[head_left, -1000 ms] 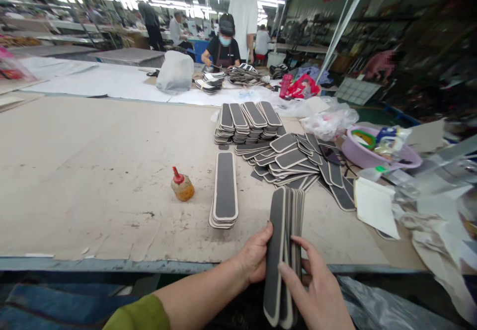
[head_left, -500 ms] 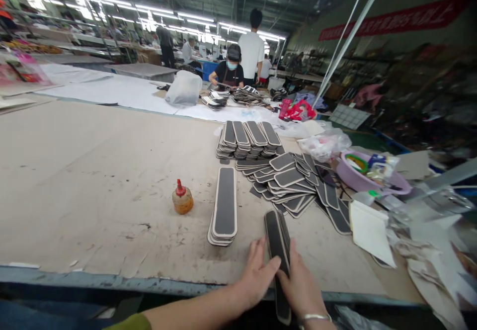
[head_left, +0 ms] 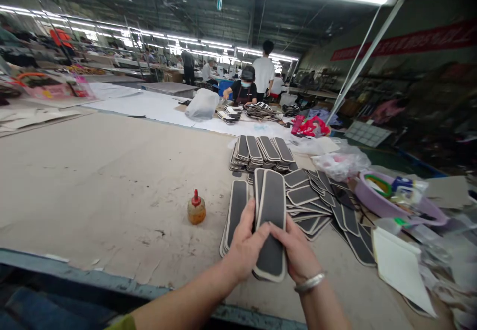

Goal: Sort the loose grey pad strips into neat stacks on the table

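Between both hands I hold a small stack of long dark grey strips with pale borders and rounded corners (head_left: 273, 206). My left hand (head_left: 244, 245) is closed on its left side, thumb on the top strip. My right hand (head_left: 298, 250), below a silver bracelet (head_left: 310, 282), grips the right side with its thumb on the face too. The stack is tilted up, and its strips are slightly fanned at the left. Behind my left hand lies a low pile of the same strips (head_left: 237, 203) on the table, partly hidden.
Several neat stacks of strips (head_left: 263, 150) stand farther back, with a loose heap (head_left: 303, 196) to their right. A squat bottle with a red nozzle (head_left: 196, 209) stands left. At right are a purple basin (head_left: 365, 196) and a white pad (head_left: 400, 260). Across the table a masked person (head_left: 244, 89) sits.
Both hands have lifted the stack from the table edge and turned its broad face toward me. The view has shifted, so the table things appear lower and farther right.
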A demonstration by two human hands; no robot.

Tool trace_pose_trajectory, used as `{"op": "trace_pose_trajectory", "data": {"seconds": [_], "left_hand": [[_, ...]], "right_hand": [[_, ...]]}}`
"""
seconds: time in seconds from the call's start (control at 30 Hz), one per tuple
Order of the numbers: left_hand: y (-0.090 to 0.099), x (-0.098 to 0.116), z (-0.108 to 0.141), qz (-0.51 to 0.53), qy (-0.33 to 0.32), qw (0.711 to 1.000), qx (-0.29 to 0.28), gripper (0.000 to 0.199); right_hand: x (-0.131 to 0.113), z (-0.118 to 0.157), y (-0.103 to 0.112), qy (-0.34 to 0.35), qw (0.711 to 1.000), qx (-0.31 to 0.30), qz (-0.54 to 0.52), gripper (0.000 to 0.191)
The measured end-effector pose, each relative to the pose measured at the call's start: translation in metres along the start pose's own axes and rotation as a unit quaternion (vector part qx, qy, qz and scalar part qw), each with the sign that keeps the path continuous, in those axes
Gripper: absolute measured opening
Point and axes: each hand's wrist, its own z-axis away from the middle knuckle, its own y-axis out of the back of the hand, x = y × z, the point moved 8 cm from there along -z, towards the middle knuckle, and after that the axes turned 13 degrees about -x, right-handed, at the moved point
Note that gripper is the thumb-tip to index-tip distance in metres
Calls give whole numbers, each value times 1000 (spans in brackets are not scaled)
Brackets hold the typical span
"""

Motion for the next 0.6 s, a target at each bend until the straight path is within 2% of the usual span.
{"op": "trace_pose_trajectory", "data": {"seconds": [0.1,0.27,0.47,0.6], "left_hand": [[36,22,-17,-153,-48,986,42,69],[77,18,-28,-240,-35,967,81,63],[92,7,-29,-312,-22,941,129,63],[94,5,-29,-348,-10,930,116,65]], "right_hand": [[11,-39,-16,15,1000,1,-18,51],[40,-70,-24,0,999,16,-50,51],[65,-77,-23,-24,998,7,-60,55],[71,-76,-23,-26,997,-10,-74,54]]}}
